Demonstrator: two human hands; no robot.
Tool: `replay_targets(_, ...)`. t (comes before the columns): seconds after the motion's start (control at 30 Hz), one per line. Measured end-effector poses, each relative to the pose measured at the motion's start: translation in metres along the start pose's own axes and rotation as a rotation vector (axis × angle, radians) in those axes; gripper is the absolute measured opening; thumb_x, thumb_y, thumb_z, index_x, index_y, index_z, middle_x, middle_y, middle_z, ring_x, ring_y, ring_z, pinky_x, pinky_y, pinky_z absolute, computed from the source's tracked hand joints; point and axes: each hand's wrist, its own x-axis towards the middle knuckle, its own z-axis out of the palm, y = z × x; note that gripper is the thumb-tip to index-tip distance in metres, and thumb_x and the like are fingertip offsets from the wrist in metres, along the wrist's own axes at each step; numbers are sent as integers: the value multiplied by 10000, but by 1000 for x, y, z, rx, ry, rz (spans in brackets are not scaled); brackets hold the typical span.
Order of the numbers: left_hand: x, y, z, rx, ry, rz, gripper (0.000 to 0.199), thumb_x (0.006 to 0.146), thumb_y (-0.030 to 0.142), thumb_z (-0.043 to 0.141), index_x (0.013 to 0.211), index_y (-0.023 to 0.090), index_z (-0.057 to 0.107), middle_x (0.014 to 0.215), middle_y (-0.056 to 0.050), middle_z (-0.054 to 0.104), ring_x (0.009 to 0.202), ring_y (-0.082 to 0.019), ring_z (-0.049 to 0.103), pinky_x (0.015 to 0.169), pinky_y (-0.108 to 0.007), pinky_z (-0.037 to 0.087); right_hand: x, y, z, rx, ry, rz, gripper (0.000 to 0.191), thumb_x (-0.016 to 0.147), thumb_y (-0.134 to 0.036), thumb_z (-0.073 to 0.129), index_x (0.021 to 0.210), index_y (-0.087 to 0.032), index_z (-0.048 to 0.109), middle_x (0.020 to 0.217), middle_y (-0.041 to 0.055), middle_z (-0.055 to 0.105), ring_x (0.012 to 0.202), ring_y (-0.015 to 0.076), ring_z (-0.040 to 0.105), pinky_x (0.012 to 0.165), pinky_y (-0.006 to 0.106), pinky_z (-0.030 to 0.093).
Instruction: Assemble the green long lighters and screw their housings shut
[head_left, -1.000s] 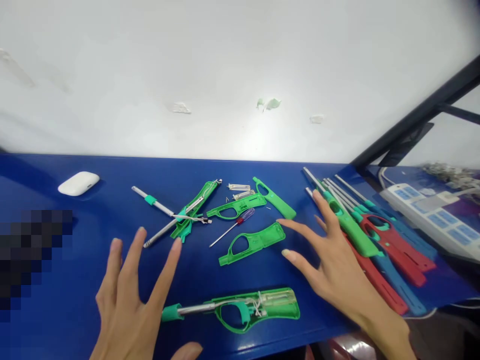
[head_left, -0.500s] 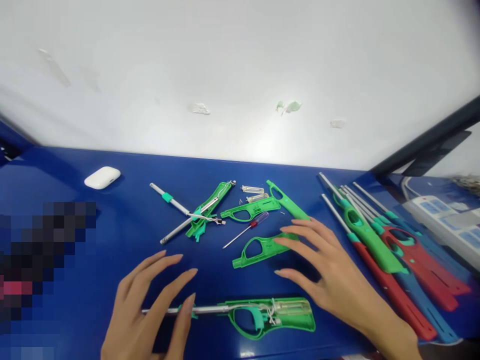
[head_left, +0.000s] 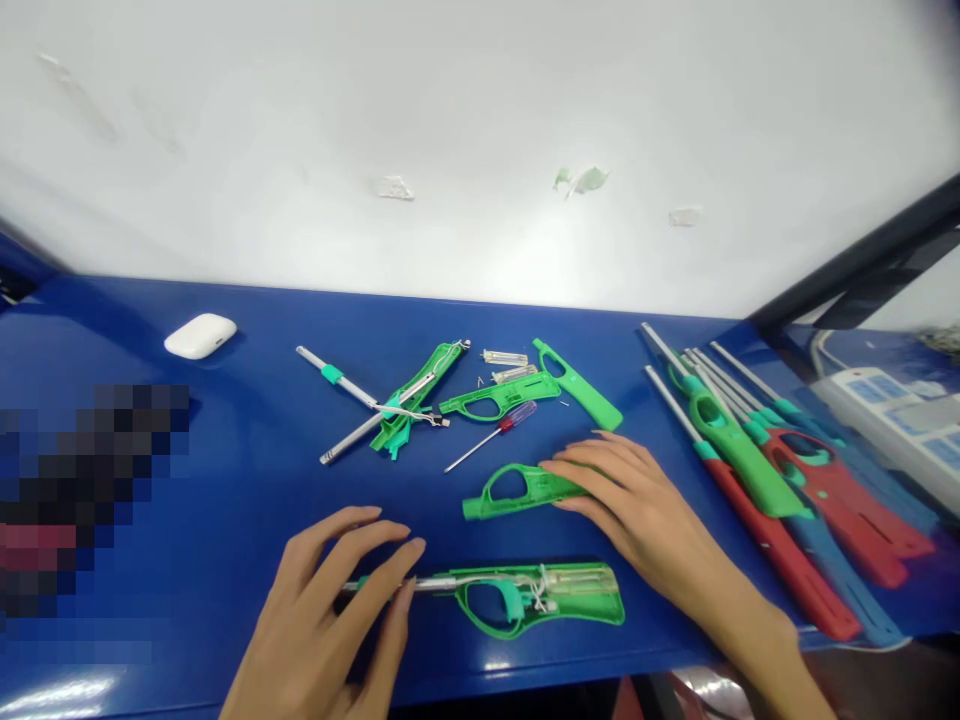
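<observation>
Both hands are bare, with long, slender fingers. The left hand point(head_left: 319, 612), to the near left of the screwdriver point(head_left: 517, 417), has smooth fingernails point(head_left: 418, 546) reaching slightly past the fingertips. The right hand point(head_left: 637, 500), to the near right of the screwdriver, has similar rounded nails, a narrow wrist and a slim forearm point(head_left: 750, 640), uncovered as far as it shows.

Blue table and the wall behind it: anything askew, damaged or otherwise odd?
The white wall has torn-looking patches, like surface damage. On the blue table, a tiny piece, perhaps a screw, lies loose right of the screwdriver, easily lost.
</observation>
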Motion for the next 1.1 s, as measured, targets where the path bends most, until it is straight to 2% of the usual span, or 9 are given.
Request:
replay_targets(0.13, 1, 7, 3, -5, -51, 49, 328, 951, 75, 594, 1237, 218, 667, 1171, -59, 656, 1235, -232, 523, 1012, -389, 471, -8, -3, -4, 9, 63, 8, 278, 1078, -252, 450, 1300, -234, 617, 1137, 48, 742, 1010, 201, 703, 1051, 467, 494)
replay_targets(0.27, 2, 17, 6, -13, -16, -20, 411, 998, 131, 568, 1396, 233, 579, 1221, -42, 646, 1199, -185, 557, 1033, -315, 479, -23, -20, -21, 145, 69, 174, 329, 1077, -207, 401, 1353, -262, 572, 1143, 24, 741, 971, 171, 710, 833, 316, 580)
replay_targets(0.33, 4, 22, 7, -22, -10, -77, 453, 1031, 209, 547, 1481, 228, 498, 1270, -44, 627, 1162, -159, 585, 1013, -259, 498, -30, -30, -29, 194, 27, 200, 342, 1071, -217, 402, 1349, -302, 581, 1193, -13, 742, 1031, 163, 716, 882, 293, 590)
replay_targets(0.43, 7, 25, 8, -59, -79, -87, 464, 1055, 314, 523, 1512, 264, 460, 1301, -21, 627, 1136, -138, 615, 998, -220, 511, -38, -43, -35, 149, -33, 143, 384, 1050, -223, 413, 1383, -327, 575, 1234, -42, 745, 1088, 171, 726, 947, 293, 601)
replay_targets(0.57, 13, 22, 9, -135, -11, -53, 322, 1040, 216, 550, 1349, 291, 600, 1179, 18, 690, 1050, -122, 658, 967, -235, 525, -44, -52, -35, 111, -77, 156, 412, 1052, -241, 379, 1384, -378, 581, 1217, -73, 754, 1068, 156, 748, 835, 244, 645)
replay_targets(0.63, 14, 19, 9, -137, 10, -45, 254, 1029, 204, 570, 1260, 279, 642, 1165, 25, 702, 1061, -124, 659, 985, -245, 515, -44, -54, -34, 117, -83, 173, 410, 1071, -279, 353, 1401, -403, 562, 1212, -82, 755, 1076, 156, 748, 828, 244, 649)
replay_targets(0.8, 8, 13, 9, -66, -18, -53, 185, 1029, 247, 585, 1198, 265, 656, 1178, 54, 722, 1152, -124, 616, 1088, -244, 432, -39, -53, -32, 179, -154, 239, 418, 1011, -509, 538, 1410, -388, 545, 1311, 5, 685, 1121, 209, 726, 837, 273, 652)
replay_targets(0.93, 7, 18, 8, -61, 13, -94, 132, 1037, 275, 573, 1135, 255, 659, 1076, 49, 736, 1096, -117, 621, 1026, -220, 452, -36, -53, -32, 270, -177, 207, 381, 1045, -403, 514, 1426, -413, 516, 1266, 7, 637, 1065, 133, 715, 884, 201, 606)
replay_targets(1.1, 10, 21, 5, -60, 39, -114, 120, 1047, 290, 549, 1098, 251, 651, 1019, 36, 733, 1054, -119, 627, 979, -223, 471, -34, -57, -31, 274, -167, 166, 439, 1025, -447, 554, 1456, -386, 497, 1199, 10, 648, 1036, 140, 703, 877, 206, 605)
